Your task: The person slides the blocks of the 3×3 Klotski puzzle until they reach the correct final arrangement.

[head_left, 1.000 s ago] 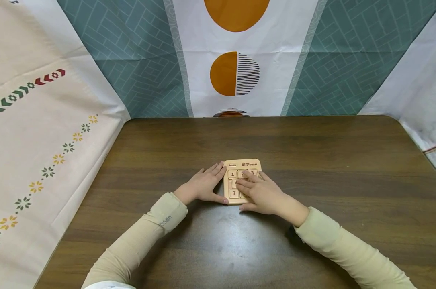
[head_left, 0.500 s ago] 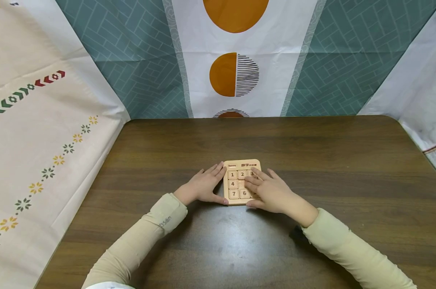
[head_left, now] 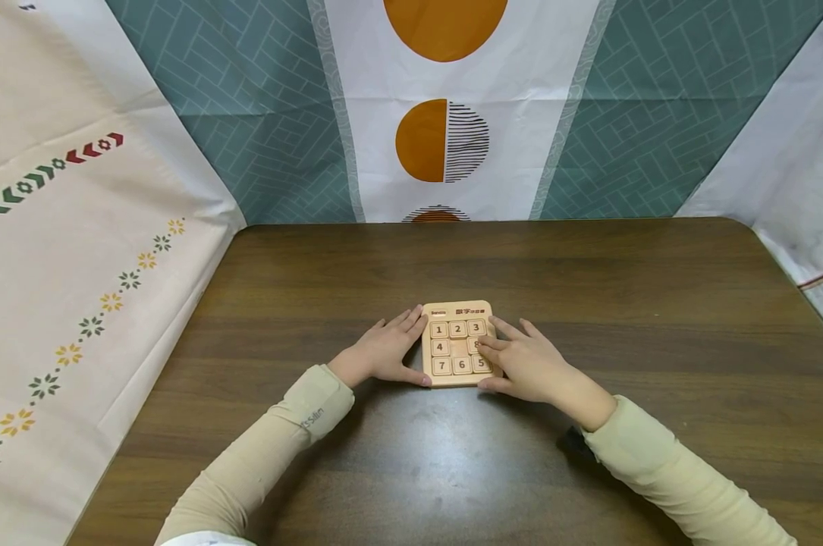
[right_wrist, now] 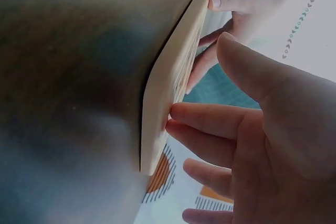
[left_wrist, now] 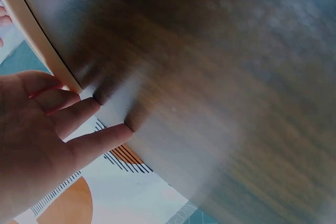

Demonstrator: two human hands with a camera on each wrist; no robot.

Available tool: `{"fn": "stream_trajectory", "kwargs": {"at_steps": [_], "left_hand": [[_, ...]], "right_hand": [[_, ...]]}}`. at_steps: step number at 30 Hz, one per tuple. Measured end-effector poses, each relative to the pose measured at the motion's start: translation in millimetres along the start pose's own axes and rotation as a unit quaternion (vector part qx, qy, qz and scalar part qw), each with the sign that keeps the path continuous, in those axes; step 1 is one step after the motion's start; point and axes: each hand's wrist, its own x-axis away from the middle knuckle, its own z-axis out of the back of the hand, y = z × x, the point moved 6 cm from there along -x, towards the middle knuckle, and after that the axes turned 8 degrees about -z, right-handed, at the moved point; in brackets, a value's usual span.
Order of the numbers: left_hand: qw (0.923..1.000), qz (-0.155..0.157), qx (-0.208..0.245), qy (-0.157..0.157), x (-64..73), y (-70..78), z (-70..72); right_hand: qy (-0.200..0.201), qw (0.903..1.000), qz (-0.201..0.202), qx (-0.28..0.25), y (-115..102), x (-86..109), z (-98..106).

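A wooden sliding number puzzle point(head_left: 457, 382) lies flat on the table. Its tiles read 1, 2, 3 on top, then 4, a gap and 8, then 7, 6, 5. My left hand point(head_left: 385, 351) rests along the puzzle's left edge, fingers extended, with the thumb at the near left corner. Fingertips of my right hand point(head_left: 530, 366) touch the 8 tile point(head_left: 475, 346) at the right of the middle row, partly covering it. In the right wrist view, two fingertips point(right_wrist: 176, 111) touch the puzzle's face, and the thumb stands clear of it.
The brown wooden table point(head_left: 315, 265) extends around the puzzle on all sides. A patterned cloth point(head_left: 445, 140) hangs behind its far edge. Another printed cloth point(head_left: 76, 250) hangs on the left. A dark object point(head_left: 578, 443) shows under the right wrist.
My right hand has moved right across the puzzle, uncovering the middle gap and the lower tiles. The 4 tile sits slightly farther left than one second ago. The left hand has stayed put.
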Motion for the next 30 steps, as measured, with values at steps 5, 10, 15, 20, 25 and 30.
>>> {"fn": "stream_trajectory", "kwargs": {"at_steps": [5,10,15,20,25,30], "left_hand": [[1.0000,0.001,0.000,-0.001,-0.4,-0.2,-0.6],[1.0000,0.003,0.000,0.003,-1.4,-0.7,-0.3],[1.0000,0.004,0.000,0.001,-1.4,-0.6,-0.2],[1.0000,0.003,0.000,-0.001,-1.0,1.5,-0.3],[1.0000,0.001,0.000,0.003,-0.5,1.9,-0.6],[1.0000,0.001,0.000,0.004,-0.1,0.4,-0.5]], "right_hand": [[-0.005,0.9990,0.041,-0.016,-9,2.5,0],[-0.023,0.9959,0.083,-0.028,-18,2.3,-3],[-0.023,0.9964,0.080,-0.016,-14,-8.1,-6],[-0.016,0.9958,0.087,-0.023,-10,-10.5,-3],[-0.003,0.9935,0.105,-0.045,-10,-1.0,4],[-0.032,0.9921,0.116,-0.035,-14,4.3,-4]]}}
